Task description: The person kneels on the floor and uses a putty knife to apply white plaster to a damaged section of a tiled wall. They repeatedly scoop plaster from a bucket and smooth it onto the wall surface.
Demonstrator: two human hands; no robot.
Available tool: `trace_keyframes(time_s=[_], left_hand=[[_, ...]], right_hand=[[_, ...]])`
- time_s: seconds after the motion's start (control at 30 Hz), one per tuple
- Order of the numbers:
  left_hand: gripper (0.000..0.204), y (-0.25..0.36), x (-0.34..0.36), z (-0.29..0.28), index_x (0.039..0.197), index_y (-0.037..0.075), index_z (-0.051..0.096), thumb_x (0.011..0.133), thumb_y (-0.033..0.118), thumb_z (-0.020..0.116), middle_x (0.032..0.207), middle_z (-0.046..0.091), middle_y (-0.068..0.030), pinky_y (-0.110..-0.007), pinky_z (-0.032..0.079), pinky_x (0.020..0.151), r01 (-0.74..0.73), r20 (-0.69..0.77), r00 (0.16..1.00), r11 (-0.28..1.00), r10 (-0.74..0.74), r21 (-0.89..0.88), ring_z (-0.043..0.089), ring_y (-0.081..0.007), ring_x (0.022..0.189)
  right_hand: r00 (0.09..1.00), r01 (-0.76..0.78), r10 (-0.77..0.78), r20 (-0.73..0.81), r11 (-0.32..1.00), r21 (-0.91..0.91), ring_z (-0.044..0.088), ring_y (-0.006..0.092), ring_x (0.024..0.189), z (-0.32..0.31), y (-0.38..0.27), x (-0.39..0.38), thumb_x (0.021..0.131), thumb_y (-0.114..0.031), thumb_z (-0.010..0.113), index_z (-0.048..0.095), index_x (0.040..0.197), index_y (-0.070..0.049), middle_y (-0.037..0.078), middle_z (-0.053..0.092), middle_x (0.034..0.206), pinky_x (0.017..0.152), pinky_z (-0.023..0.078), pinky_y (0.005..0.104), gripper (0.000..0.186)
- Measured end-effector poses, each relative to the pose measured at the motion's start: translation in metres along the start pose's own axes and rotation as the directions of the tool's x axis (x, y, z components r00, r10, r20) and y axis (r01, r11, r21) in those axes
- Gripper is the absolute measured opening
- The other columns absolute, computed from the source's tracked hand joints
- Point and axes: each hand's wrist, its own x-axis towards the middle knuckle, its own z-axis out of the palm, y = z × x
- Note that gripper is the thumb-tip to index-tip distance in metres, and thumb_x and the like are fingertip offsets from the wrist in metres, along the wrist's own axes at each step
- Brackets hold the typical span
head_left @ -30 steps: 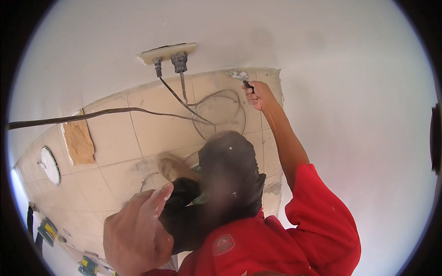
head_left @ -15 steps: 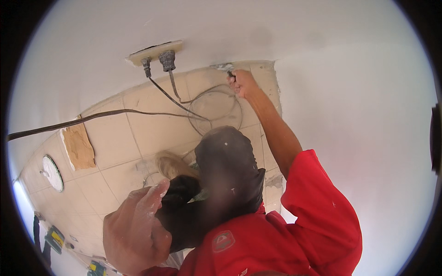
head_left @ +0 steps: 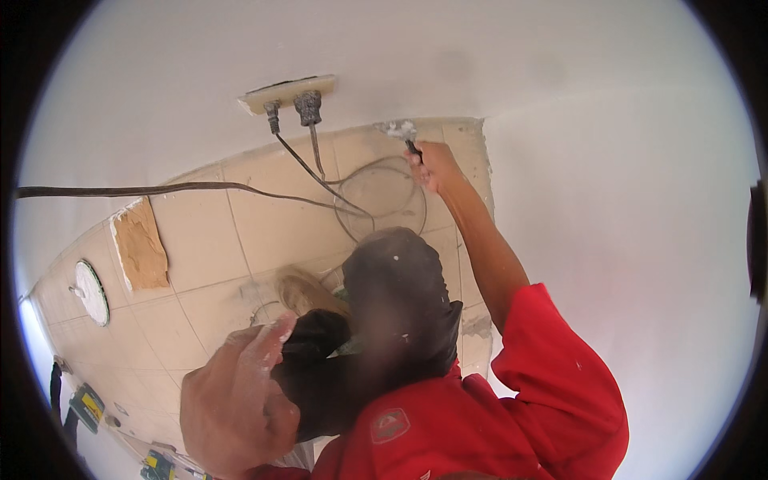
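My right hand (head_left: pixel 436 165) grips the dark handle of a putty knife (head_left: pixel 398 130), its blade coated with white paste. The blade is at the foot of the white wall (head_left: pixel 384 56), where the wall meets the tiled floor; I cannot tell if it touches. Low at the left, close to the camera, my left hand (head_left: pixel 240 400) is curled, white powder on its fingers. Whatever it may hold is hidden. Beside it is my bent leg in black trousers (head_left: pixel 392 280), with a dusty shoe (head_left: pixel 302 290) partly showing.
Two plugs with dark cables (head_left: pixel 276 190) sit in a wall socket (head_left: pixel 288 93); the cables loop over the beige tiles (head_left: pixel 196 248). At left lie a brown cardboard piece (head_left: pixel 141 244) and a round white-coated lid (head_left: pixel 93 294). Green-and-yellow boxes (head_left: pixel 88 408) stand lower left. Another wall (head_left: pixel 624 200) rises at right.
The view has shifted a little, so the wall's foot appears lower. My right hand has turned the putty knife, and more white paste and handle show. My left hand stays in place.
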Motion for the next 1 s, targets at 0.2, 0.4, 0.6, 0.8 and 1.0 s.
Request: trace_keyframes(time_s=[0.2,0.4,0.6,0.8,1.0], left_hand=[[0.07,-0.003,0.002,0.002,0.133,0.002,0.065,0.064,-0.004,0.053,0.101,0.07,-0.0194,-0.035,0.059,0.063,-0.039,0.017,0.999,0.999,0.039,-0.016,0.073,-0.0279,0.077],[0.071,-0.006,-0.002,0.001,0.134,0.002,0.064,0.064,-0.004,0.052,0.101,0.07,-0.0194,-0.035,0.059,0.063,-0.086,0.026,0.996,0.996,0.086,-0.015,0.072,-0.0277,0.077],[0.071,-0.008,-0.011,-0.004,0.134,0.001,0.064,0.064,-0.003,0.053,0.101,0.07,-0.0193,-0.035,0.059,0.064,-0.037,0.016,0.999,0.999,0.037,0.008,0.073,-0.0279,0.077],[0.071,-0.008,-0.005,0.002,0.133,0.001,0.064,0.063,-0.003,0.053,0.1,0.071,-0.0189,-0.035,0.06,0.064,-0.098,0.016,0.995,0.995,0.098,-0.016,0.073,-0.0277,0.076],[0.071,-0.003,-0.006,0.002,0.132,0.002,0.065,0.062,-0.002,0.054,0.099,0.071,-0.018,-0.035,0.06,0.065,-0.084,-0.018,0.996,0.996,0.083,-0.005,0.073,-0.0273,0.077]], right_hand=[[1.0,-0.017,0.016,0.007,0.999,0.033,0.04,0.0182,0.04,0.006,0.003,0.015,0.098,-0.02,0.052,0.051,0.067,-0.009,0.006,0.046,0.054,0.038,0.027,0.0359,0.033],[0.999,0.031,-0.031,-0.01,1.0,-0.002,0.036,0.0135,0.037,0.006,0.001,0.014,0.099,-0.02,0.048,0.053,0.077,-0.008,0.002,0.047,0.054,0.035,0.024,0.0333,0.026],[0.997,-0.074,0.074,-0.027,0.997,0.016,0.033,0.0126,0.038,0.024,0.007,-0.009,0.1,-0.02,0.047,0.053,0.078,-0.007,0.002,0.05,0.059,0.035,0.024,0.0313,0.026],[0.977,-0.213,0.213,0.023,0.976,0.045,0.037,0.0114,0.043,-0.026,-0.006,0.079,0.102,-0.019,0.045,0.052,0.09,-0.008,0.004,0.052,0.066,0.036,0.026,0.0296,0.018],[0.989,-0.143,0.147,0.018,0.913,0.382,0.04,0.013,0.05,-0.018,0.023,0.021,0.099,-0.014,0.049,0.05,0.095,-0.009,0.006,0.053,0.075,0.045,0.033,0.0308,0.006]])
